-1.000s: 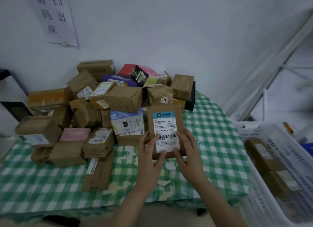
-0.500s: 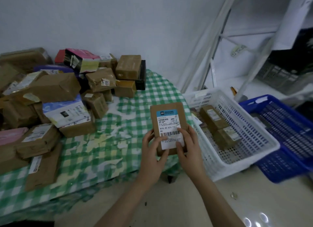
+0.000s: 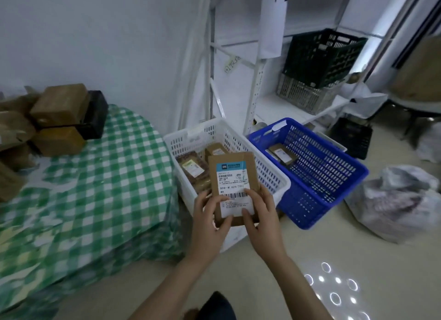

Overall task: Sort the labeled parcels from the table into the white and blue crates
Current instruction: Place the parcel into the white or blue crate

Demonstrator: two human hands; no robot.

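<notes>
A flat brown parcel with a white barcode label faces me, held upright over the near edge of the white crate. My left hand grips its lower left corner and my right hand grips its lower right corner, thumbs on the label. Labeled brown parcels lie inside the white crate. To its right the blue crate holds one small labeled parcel. More brown parcels are stacked at the far left on the green checked table.
Both crates stand on the floor right of the table. A white metal shelf rack behind them carries a black crate on a grey one. A stuffed plastic bag lies on the floor at the right.
My view has swung right, away from the parcel pile toward the crates. Both hands have carried the flat parcel off the table to above the white crate's near edge.
</notes>
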